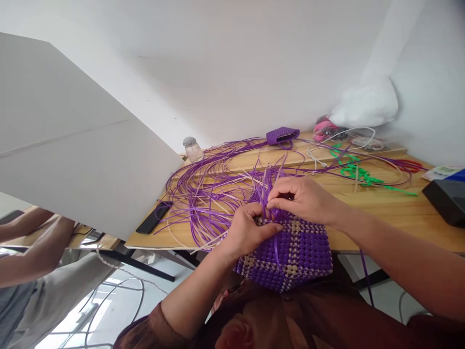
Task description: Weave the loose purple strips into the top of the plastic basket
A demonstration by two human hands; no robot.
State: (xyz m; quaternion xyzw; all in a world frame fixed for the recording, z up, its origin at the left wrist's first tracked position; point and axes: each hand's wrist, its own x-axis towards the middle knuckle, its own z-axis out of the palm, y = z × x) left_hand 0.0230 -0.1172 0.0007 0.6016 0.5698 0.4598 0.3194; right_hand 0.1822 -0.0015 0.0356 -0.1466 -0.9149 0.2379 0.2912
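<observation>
A half-woven purple and cream basket rests against my body at the near edge of the wooden table. My left hand is closed on its upper rim, pinching the weave. My right hand pinches a purple strip that stands up from the rim, right beside my left fingers. Several loose purple and cream strips fan out from the basket across the table to the left.
A black phone lies at the table's left edge. At the back stand a small jar and a small purple woven pouch; green strips, a white cable and a white bundle lie right. Another person's arms are at far left.
</observation>
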